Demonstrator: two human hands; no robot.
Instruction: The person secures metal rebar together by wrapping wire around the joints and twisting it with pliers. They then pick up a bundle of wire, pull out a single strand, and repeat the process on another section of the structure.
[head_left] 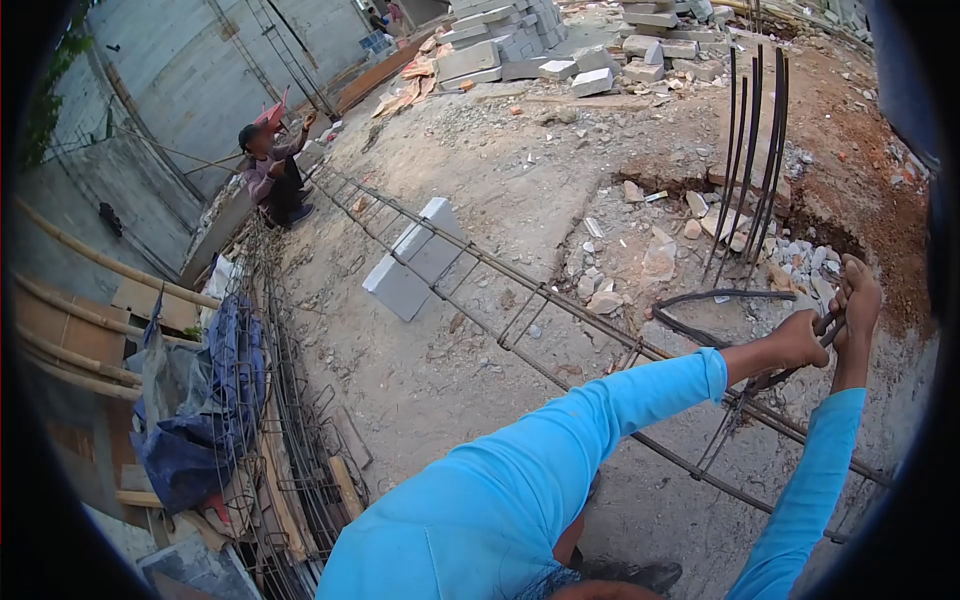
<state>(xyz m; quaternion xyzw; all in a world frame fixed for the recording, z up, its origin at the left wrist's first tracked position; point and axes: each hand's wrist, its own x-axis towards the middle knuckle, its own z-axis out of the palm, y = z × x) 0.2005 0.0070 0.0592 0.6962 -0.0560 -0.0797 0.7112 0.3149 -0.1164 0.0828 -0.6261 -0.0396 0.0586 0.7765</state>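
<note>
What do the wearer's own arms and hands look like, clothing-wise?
Both arms: long, plain, bright light-blue sleeves. The left sleeve ends in a cuff short of the wrist, with seams visible higher up. The right sleeve matches. Left hand and right hand are bare; no gloves or watch visible.

No text, label, brand, number or sign can be read on anything that is shown around the grip.
</note>
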